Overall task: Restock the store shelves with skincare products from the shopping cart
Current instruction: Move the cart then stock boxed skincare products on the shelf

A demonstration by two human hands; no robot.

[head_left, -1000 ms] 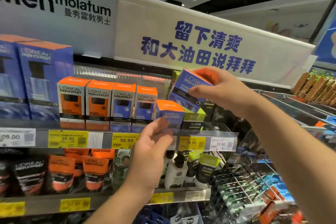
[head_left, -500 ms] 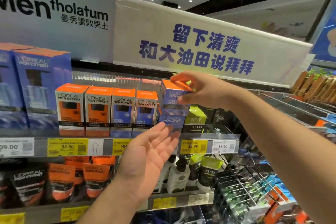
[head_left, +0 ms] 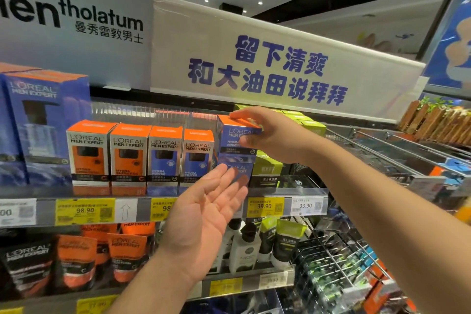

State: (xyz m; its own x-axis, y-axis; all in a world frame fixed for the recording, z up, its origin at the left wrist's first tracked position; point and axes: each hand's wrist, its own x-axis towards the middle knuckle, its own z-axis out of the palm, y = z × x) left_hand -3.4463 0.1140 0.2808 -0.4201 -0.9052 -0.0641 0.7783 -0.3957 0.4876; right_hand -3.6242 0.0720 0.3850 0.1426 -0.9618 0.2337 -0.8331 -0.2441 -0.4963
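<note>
the right hand (head_left: 277, 135) has its grip closed on a blue l'oréal box with an orange top (head_left: 235, 139), fingers over the lid and thumb on the front face. the box sits upright on top of a second blue box (head_left: 239, 173) at the right end of the row on the upper shelf (head_left: 46, 208). the left hand (head_left: 204, 222) is released, palm up and fingers straight, its fingertips just in front of the lower box; whether they touch it cannot be told.

on the same shelf, left of the stack, stand two orange boxes (head_left: 109, 155) and two blue boxes with orange tops (head_left: 181, 158), side by side, and further left a large blue boxed set (head_left: 43, 125). right of the stack are green-topped dark boxes (head_left: 267, 169).

the lower shelf (head_left: 229, 285) holds orange and black tubes (head_left: 76, 260) at the left, and white bottles (head_left: 244, 252) and green-capped tubes (head_left: 285, 242) at the right. yellow price tags (head_left: 85, 210) line the upper shelf's edge.
</note>
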